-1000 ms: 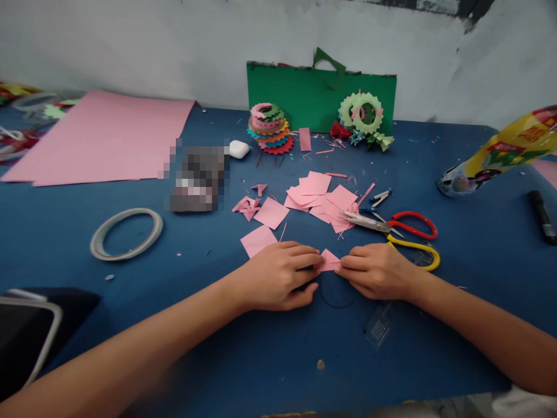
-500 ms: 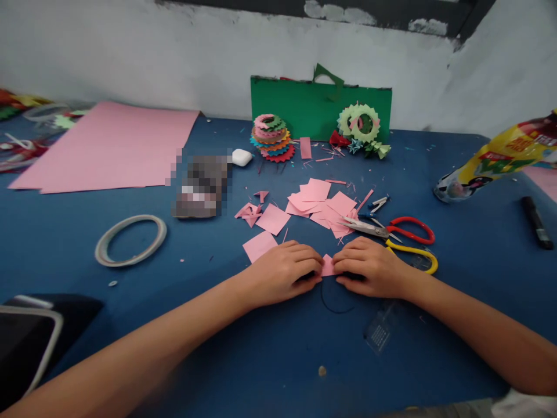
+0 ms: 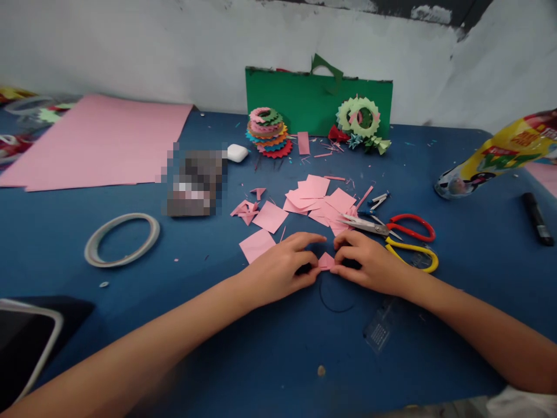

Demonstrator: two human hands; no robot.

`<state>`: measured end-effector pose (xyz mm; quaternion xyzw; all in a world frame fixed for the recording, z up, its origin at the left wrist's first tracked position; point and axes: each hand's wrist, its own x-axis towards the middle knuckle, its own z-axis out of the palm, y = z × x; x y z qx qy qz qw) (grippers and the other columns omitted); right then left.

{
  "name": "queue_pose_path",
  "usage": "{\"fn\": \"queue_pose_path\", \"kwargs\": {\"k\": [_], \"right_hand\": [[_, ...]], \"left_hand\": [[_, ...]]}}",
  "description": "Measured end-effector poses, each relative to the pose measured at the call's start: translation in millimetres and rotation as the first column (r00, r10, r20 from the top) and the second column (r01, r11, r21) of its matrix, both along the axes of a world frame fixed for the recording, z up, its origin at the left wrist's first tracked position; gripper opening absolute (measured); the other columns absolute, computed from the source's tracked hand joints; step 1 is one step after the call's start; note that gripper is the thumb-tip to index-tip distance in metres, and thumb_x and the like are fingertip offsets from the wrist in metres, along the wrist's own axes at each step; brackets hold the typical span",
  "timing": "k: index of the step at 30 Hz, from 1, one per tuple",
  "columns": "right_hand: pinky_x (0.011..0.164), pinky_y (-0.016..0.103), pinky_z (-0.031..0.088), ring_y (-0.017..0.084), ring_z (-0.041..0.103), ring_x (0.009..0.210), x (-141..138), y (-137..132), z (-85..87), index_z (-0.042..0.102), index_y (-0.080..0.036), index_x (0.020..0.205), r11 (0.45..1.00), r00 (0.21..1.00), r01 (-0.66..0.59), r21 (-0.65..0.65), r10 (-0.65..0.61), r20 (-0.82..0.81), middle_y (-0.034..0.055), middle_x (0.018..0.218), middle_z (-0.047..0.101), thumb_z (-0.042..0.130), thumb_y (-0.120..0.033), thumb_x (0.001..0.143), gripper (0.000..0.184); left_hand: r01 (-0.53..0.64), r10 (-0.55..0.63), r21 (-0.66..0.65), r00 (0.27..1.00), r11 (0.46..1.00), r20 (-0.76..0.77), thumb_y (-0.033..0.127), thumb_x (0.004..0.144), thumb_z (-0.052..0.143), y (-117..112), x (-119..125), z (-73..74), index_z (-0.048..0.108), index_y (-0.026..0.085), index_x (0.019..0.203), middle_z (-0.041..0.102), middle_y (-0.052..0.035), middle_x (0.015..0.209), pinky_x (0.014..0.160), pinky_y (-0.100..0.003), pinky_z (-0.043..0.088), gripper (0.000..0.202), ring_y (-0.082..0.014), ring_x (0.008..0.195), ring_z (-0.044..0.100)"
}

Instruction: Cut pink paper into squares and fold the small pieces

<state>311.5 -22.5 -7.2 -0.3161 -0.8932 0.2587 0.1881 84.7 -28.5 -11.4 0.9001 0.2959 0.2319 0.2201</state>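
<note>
Both hands pinch one small folded pink paper piece (image 3: 326, 262) against the blue table (image 3: 478, 273). My left hand (image 3: 285, 264) grips its left side with thumb and fingers, index finger stretched out above it. My right hand (image 3: 368, 261) grips its right side. Just beyond the hands lies a pile of pink paper squares (image 3: 319, 200), with two loose squares (image 3: 263, 229) to the left and some folded pink bits (image 3: 246, 209).
Red and yellow scissors (image 3: 398, 232) lie right of the hands. A tape ring (image 3: 122, 238) sits left, large pink sheets (image 3: 96, 139) at back left. Green card (image 3: 317, 101), stacked paper rings (image 3: 268, 130) and a paper wreath (image 3: 360, 116) stand at the back. A plastic bottle (image 3: 496, 157) and marker (image 3: 537, 217) lie right.
The hands have drawn closer together on the pink piece, which looks smaller and more folded. My left index finger has lifted and stretched out. The view shifted slightly.
</note>
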Motion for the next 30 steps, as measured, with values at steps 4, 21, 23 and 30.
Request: {"fn": "queue_pose_path", "kwargs": {"k": [4,21,23,30], "right_hand": [[0.079,0.029,0.043,0.016,0.05,0.088,-2.1,1.6,2.8,0.06,-0.016,0.075,0.996,0.999,0.042,-0.082,-0.042,0.009,0.0053,0.092,0.051,0.061,-0.02,0.082,0.009],[0.071,0.027,0.039,0.013,0.047,0.076,-10.0,3.5,4.8,0.052,-0.016,0.068,0.988,0.993,0.112,-0.103,-0.107,0.059,0.0018,0.082,0.048,0.06,-0.021,0.081,0.016],[0.072,0.027,0.039,0.014,0.048,0.078,-8.8,5.3,4.7,0.052,-0.016,0.071,0.989,0.995,0.093,-0.111,-0.088,0.049,0.0018,0.083,0.049,0.061,-0.021,0.081,0.014],[0.073,0.027,0.038,0.014,0.048,0.08,-10.0,11.7,7.0,0.058,-0.016,0.078,0.978,0.996,0.075,-0.196,-0.062,0.067,0.0015,0.084,0.05,0.066,-0.022,0.08,0.01]], "left_hand": [[-0.038,0.037,-0.045,0.999,0.998,-0.022,0.018,0.083,0.055,0.5,1.2,1.2,0.064,0.015,0.077,0.051,-0.0135,0.127,0.097,-0.043,0.044,0.011,-0.0244,0.12,0.047],[0.084,-0.046,0.197,0.981,0.977,-0.187,0.021,0.089,0.049,-0.7,-2.6,0.2,0.063,0.019,0.094,0.052,-0.0061,0.133,0.096,-0.042,0.043,0.015,-0.0248,0.124,0.045],[0.143,-0.084,0.28,0.973,0.949,-0.213,0.021,0.089,0.05,-0.6,-4.6,1.0,0.064,0.019,0.099,0.054,-0.0054,0.131,0.095,-0.043,0.043,0.017,-0.0258,0.122,0.048],[0.183,-0.133,0.373,0.979,0.91,-0.155,0.02,0.085,0.05,-3.6,-3.5,-0.3,0.063,0.017,0.108,0.064,-0.0059,0.118,0.098,-0.036,0.042,0.027,-0.0211,0.114,0.055]]}}
